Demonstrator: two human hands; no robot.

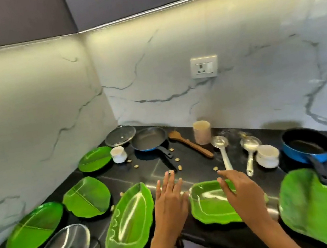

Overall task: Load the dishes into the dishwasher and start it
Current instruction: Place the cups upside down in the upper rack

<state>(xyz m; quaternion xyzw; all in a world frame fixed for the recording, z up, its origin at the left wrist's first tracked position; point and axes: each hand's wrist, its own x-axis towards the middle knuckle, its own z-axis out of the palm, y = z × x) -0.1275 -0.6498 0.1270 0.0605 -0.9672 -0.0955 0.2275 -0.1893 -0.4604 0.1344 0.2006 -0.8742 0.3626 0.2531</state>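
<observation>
Six green leaf-shaped plates (128, 219) flat on black counter; blue frying pan (150, 140) and blue saucepan (307, 145) upright behind them.

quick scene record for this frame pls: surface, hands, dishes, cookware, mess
surface: black countertop
left hand: open, holds nothing, between two plates
right hand: open, over the rectangular green plate
dishes: six green leaf-style plates, two white cups
cookware: frying pan, blue pot, wooden spoon, two glass lids
mess: small scattered food bits

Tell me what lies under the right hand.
The right hand hovers open over a green rectangular plate, covering its right part; whether anything sits on that covered part cannot be seen.
</observation>
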